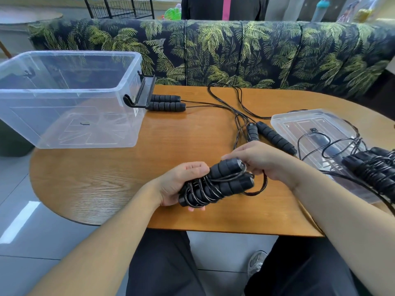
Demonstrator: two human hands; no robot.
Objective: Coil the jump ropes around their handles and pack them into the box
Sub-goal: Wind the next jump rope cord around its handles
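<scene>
My left hand (181, 184) grips a black jump rope bundle (220, 184): two foam handles side by side with cord wound around them. At the handles' upper end, my right hand (260, 159) pinches the cord, and a loose loop (259, 186) hangs to the right. A clear plastic box (70, 133) stands open at the table's left. A second rope's handles (166, 102) lie beside the box. A third pair of handles (271, 135) lies mid-table with tangled cord. A coiled rope (372, 169) rests on the clear lid (303, 122) at the right.
The round wooden table (111, 178) carries everything. A palm-print sofa (235, 52) runs behind it, with a person standing beyond. The box's black latch (141, 97) sticks out toward the handles. My knees sit under the table's near edge.
</scene>
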